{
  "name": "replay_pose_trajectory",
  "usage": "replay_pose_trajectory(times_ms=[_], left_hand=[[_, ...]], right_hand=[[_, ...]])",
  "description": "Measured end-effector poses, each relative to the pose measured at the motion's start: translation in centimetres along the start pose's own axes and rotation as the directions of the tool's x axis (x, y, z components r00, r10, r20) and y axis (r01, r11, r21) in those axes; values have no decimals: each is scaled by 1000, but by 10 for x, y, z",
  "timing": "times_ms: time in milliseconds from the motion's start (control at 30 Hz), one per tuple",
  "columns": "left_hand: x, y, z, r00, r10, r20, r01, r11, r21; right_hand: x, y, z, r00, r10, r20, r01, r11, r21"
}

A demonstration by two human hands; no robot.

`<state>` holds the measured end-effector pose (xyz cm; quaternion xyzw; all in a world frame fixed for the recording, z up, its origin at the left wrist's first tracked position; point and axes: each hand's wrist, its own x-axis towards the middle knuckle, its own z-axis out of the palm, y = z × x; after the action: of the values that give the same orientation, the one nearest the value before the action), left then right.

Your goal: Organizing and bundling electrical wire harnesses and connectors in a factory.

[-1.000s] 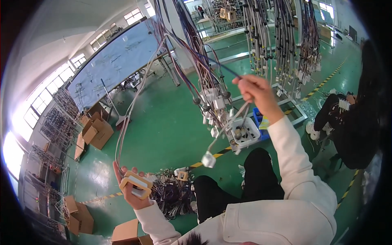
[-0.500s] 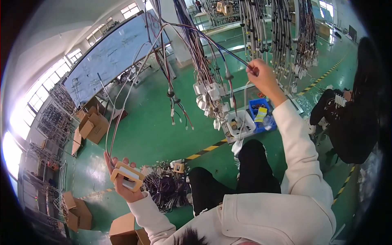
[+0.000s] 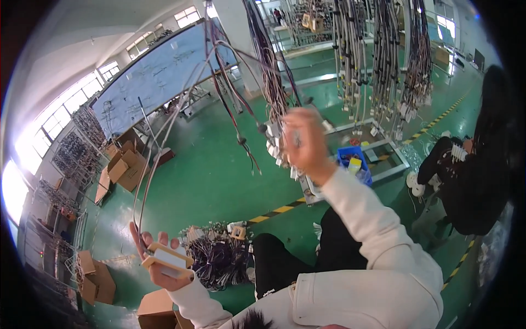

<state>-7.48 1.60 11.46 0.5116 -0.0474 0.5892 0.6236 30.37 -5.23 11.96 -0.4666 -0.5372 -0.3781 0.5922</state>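
A wire harness [image 3: 216, 60] hangs from above, with thin branches ending in small connectors. Two of its wires [image 3: 143, 189] run down to my left hand [image 3: 171, 282], low at the left. That hand is closed on a white block [image 3: 171, 260] set in a yellow frame, with some fingers raised behind it. My right hand [image 3: 308, 143] is raised near the centre, in front of a hanging bundle of wires with white connectors [image 3: 272, 145]. Motion smears its fingers, so whether it holds a strand cannot be made out.
Grey cable bundles [image 3: 350, 60] hang at the back right. A blue bin [image 3: 361, 174] sits beyond my right forearm. Coiled wires [image 3: 216, 260] lie on the floor by my knees. Cardboard boxes [image 3: 127, 167] stand at the left. A person in black [image 3: 466, 181] sits at the right.
My right hand has moved left and down from the outstretched strand, which now hangs slacker. My left hand has dropped slightly, still holding the framed block. The view has shifted a little.
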Motion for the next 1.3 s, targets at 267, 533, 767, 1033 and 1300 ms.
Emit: replay_pose_trajectory(times_ms=[267,533,767,1033,1300], left_hand=[[2,17,10,999,36,-39,-37,999,-19],[5,24,14,982,173,-70,-175,985,-14],[15,24,2,991,92,-101,-87,995,49],[17,5,7,995,59,-75,-52,995,90],[14,-28,18,986,-134,-97,138,990,39]], right_hand=[[13,99,109,930,320,180,-350,920,174],[36,47,131,961,275,-42,-272,960,60],[40,-12,56,997,57,58,-57,998,4],[54,-55,-46,768,457,448,-638,486,598],[38,-59,-105,674,386,630,-723,518,456]])
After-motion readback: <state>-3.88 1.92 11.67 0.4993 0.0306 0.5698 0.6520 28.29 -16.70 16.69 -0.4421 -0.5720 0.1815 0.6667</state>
